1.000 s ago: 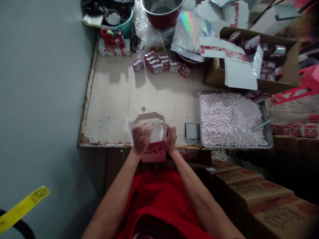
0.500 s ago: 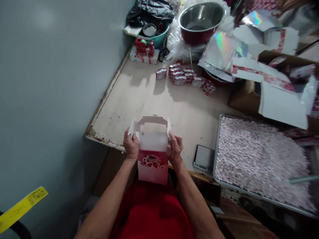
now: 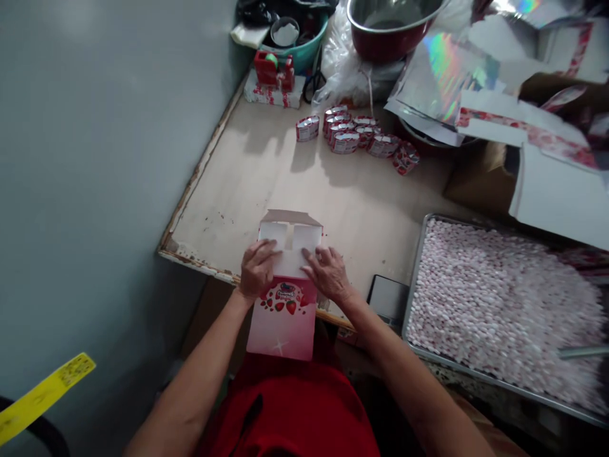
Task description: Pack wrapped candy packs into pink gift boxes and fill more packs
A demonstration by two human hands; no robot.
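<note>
A pink carton [image 3: 284,317] printed with strawberries stands at the near edge of the worn table [image 3: 266,178], its white top flaps folded inward. My left hand [image 3: 257,270] grips the carton's left top corner, fingers curled over a flap. My right hand [image 3: 327,274] lies on the right flap, fingers stretched and pressing it down. A brown back flap stands up behind the two white ones.
A metal tray of small pink-white candies [image 3: 499,298] sits right, a small digital scale [image 3: 389,296] beside it. Several small red-and-white tubs [image 3: 354,134] lie mid-table. Farther back are a tape dispenser [image 3: 272,68], scissors [image 3: 311,82], a steel bowl [image 3: 390,25], holographic sheets [image 3: 447,70] and flat cartons [image 3: 561,190].
The carton's side flaps, spread open half a second ago, are now folded inward. Both hands moved from the carton's sides onto its top. The camera view has shifted.
</note>
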